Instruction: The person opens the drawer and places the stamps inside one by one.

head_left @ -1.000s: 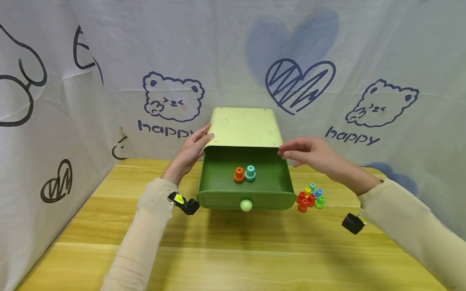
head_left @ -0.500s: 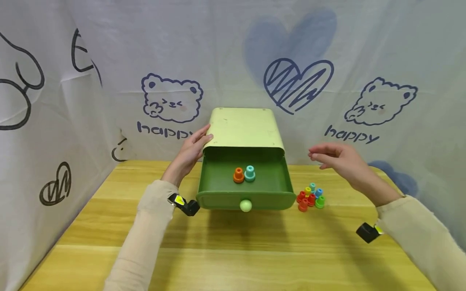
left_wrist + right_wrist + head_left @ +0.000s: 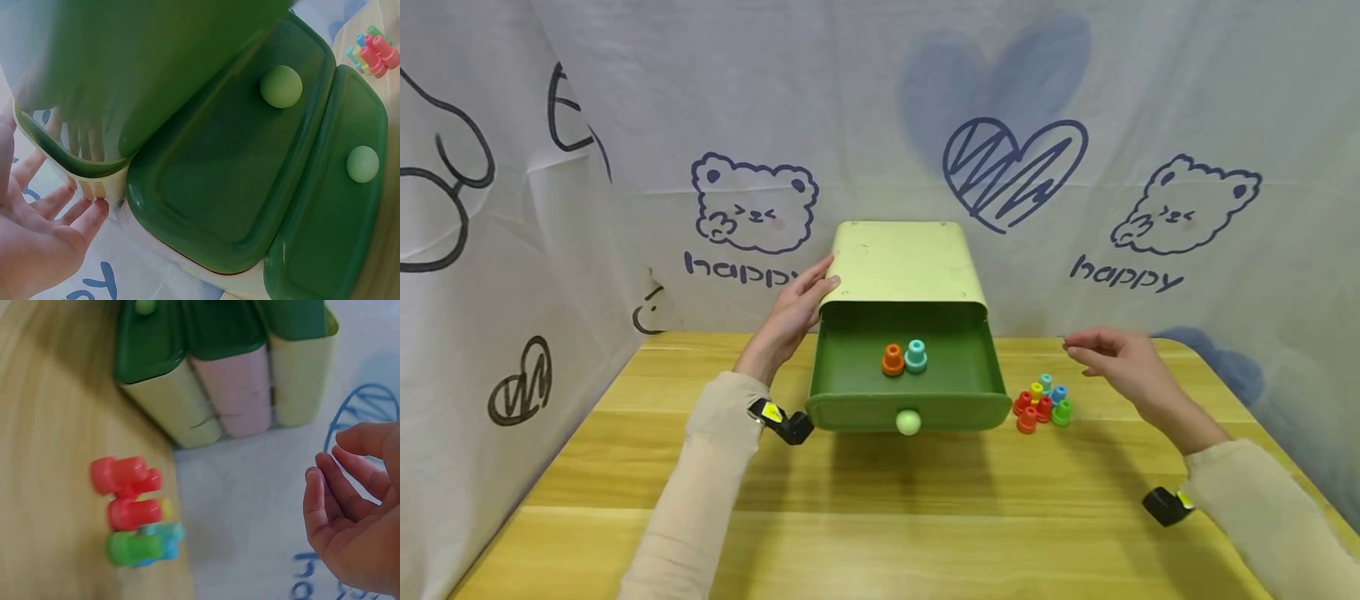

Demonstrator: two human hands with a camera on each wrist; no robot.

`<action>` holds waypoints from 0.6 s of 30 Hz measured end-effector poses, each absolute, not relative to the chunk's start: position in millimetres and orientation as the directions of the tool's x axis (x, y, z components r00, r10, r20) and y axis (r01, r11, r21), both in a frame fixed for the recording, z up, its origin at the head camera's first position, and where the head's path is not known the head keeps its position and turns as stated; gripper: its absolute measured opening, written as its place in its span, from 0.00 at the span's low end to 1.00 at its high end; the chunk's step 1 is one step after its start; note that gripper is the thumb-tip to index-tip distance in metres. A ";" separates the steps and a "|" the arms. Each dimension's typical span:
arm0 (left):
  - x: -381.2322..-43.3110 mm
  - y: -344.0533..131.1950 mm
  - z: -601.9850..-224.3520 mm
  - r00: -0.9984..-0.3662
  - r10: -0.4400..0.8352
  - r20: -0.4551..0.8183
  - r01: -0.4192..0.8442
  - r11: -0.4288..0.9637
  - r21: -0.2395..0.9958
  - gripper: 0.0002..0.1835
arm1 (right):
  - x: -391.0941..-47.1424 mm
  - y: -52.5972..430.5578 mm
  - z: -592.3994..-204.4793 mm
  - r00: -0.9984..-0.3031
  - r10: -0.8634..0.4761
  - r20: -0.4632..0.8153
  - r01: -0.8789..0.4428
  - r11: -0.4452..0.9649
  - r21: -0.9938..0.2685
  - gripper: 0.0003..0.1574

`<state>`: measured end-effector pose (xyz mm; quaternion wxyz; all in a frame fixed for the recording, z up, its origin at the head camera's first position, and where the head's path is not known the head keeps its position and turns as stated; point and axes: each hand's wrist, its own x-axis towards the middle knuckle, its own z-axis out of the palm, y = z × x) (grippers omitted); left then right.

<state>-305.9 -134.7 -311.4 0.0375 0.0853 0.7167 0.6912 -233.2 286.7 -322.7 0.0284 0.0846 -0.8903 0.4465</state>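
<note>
A three-tier drawer unit [image 3: 910, 262] stands against the back, its pale yellow top tier having the green drawer [image 3: 850, 350] pulled out. Inside that drawer sit an orange peg [image 3: 892, 361] and a light blue peg [image 3: 916, 357], both small and hat-shaped. My left hand [image 3: 790, 317] rests against the unit's left side, fingers extended along the wall and thumb near the top edge. To the right, my right hand [image 3: 1116, 367] hovers above the table with loosely bent fingers and nothing in them. Close to it, several coloured pegs [image 3: 1043, 408] stand in a cluster.
In the left wrist view, two lower drawers with round knobs [image 3: 281, 86] are pushed in below the pulled-out one. The wooden table [image 3: 925, 517] extends in front. A white printed curtain [image 3: 880, 108] hangs right behind the unit.
My right hand has left the drawer unit's right front corner and moved right, then lower, toward the peg cluster. The left hand, drawer and pegs stay as they were.
</note>
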 end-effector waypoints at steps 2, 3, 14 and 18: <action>-305.6 -133.7 -311.7 -0.982 0.175 0.068 0.070 0.006 0.998 0.31 | -232.8 291.4 -334.1 -0.988 -0.102 0.117 -0.155 0.578 -0.801 0.26; -305.7 -133.4 -312.1 -0.982 0.175 0.066 0.068 0.009 0.998 0.31 | -232.7 293.4 -339.8 -0.990 -0.091 0.112 -0.144 0.576 -0.805 0.26; -306.8 -131.9 -313.7 -0.981 0.176 0.080 0.072 -0.052 0.996 0.31 | -240.8 314.8 -399.6 -0.997 -0.019 0.073 -0.071 0.560 -0.826 0.29; -307.3 -133.1 -313.0 -0.982 0.174 0.077 0.068 -0.059 0.996 0.31 | -240.9 317.4 -412.0 -0.998 -0.017 0.059 -0.059 0.541 -0.839 0.29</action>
